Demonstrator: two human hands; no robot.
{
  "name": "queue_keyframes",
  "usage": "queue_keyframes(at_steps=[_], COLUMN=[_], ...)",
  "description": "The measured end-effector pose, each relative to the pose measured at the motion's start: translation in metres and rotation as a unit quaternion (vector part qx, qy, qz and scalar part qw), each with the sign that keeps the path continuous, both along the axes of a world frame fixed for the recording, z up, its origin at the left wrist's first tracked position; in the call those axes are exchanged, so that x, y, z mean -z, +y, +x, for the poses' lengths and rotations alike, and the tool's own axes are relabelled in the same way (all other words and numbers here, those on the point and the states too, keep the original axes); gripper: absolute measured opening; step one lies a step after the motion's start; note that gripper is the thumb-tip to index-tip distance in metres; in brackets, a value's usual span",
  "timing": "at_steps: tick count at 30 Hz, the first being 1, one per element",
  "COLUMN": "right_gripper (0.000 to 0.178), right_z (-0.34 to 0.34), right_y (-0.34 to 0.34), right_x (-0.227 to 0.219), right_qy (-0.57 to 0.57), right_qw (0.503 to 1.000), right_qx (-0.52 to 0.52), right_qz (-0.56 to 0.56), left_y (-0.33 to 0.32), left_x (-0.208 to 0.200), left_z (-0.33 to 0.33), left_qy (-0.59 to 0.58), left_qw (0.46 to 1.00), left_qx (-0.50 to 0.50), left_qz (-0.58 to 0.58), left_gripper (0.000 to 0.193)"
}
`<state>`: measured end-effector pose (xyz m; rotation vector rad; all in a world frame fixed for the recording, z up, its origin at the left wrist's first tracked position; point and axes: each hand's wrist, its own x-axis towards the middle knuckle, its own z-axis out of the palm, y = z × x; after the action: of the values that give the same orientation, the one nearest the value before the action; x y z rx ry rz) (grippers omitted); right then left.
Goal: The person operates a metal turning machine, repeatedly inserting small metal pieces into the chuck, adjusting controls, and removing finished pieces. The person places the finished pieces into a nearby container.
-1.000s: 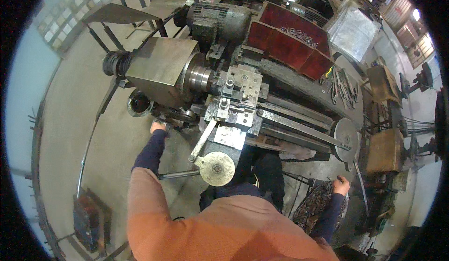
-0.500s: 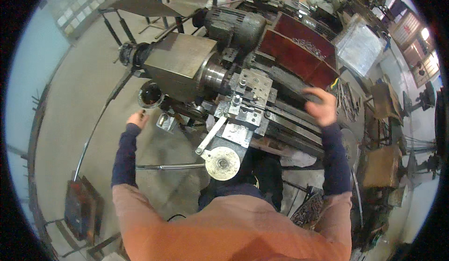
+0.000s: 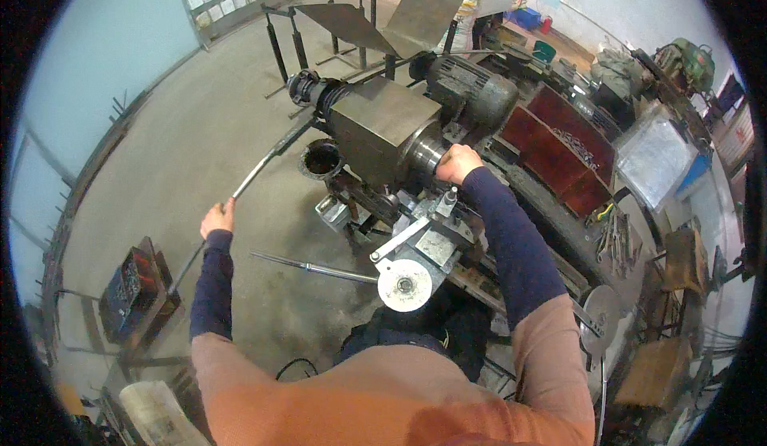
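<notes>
My left hand (image 3: 217, 219) is closed around a long metal rod (image 3: 257, 166), which slants from the outer end of the lathe's headstock (image 3: 386, 110) down toward the lower left. At the round steel spindle nose (image 3: 425, 152), my right hand (image 3: 459, 164) is closed with its fingers against the front face. Whatever lies inside those fingers is hidden. Below my right forearm is the tool post (image 3: 449, 200) on the carriage. A white round handwheel (image 3: 405, 285) and a flat lever (image 3: 399, 238) are at the carriage's near end.
Behind the headstock sits a grey motor (image 3: 473, 86). A red tray (image 3: 551, 158) with metal bits lies along the far side, near several hand tools (image 3: 617, 238). A metal bar (image 3: 311, 268) sticks out leftward from the handwheel. An open box (image 3: 136, 290) stands low left.
My left hand has come onto the rod and closed around it. My right hand has moved left from above the bed to the spindle nose. The view has shifted toward the left.
</notes>
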<state>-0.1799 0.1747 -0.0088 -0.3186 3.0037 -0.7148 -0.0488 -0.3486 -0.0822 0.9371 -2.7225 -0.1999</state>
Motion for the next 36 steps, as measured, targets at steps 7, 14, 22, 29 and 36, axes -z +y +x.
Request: queue_keyframes(at_steps=[7, 14, 22, 29, 36], right_gripper=[0.023, 0.02, 0.023, 0.026, 0.04], right_z=[0.011, 0.107, 0.208, 0.237, 0.244], right_y=[0.005, 0.022, 0.014, 0.033, 0.032], right_x=[-0.014, -0.063, -0.063, -0.046, -0.019], right_qy=[0.053, 0.351, 0.361, 0.326, 0.31], right_qw=[0.991, 0.914, 0.907, 0.92, 0.915], right_qx=[0.016, -0.185, -0.197, -0.129, -0.083], right_qz=[0.121, -0.08, -0.089, -0.176, -0.245], left_y=[0.08, 0.166, 0.358, 0.384, 0.391], left_x=[-0.015, -0.091, -0.1, -0.078, -0.058], left_z=[0.031, 0.025, 0.023, 0.04, 0.049], left_qy=[0.007, 0.152, -0.007, -0.082, -0.142], left_qw=[0.998, 0.888, 0.59, 0.464, 0.372], left_qx=[0.06, 0.424, 0.644, 0.568, 0.457], left_qz=[-0.019, 0.089, 0.487, 0.675, 0.795], left_gripper=[0.046, 0.025, 0.024, 0.028, 0.031])
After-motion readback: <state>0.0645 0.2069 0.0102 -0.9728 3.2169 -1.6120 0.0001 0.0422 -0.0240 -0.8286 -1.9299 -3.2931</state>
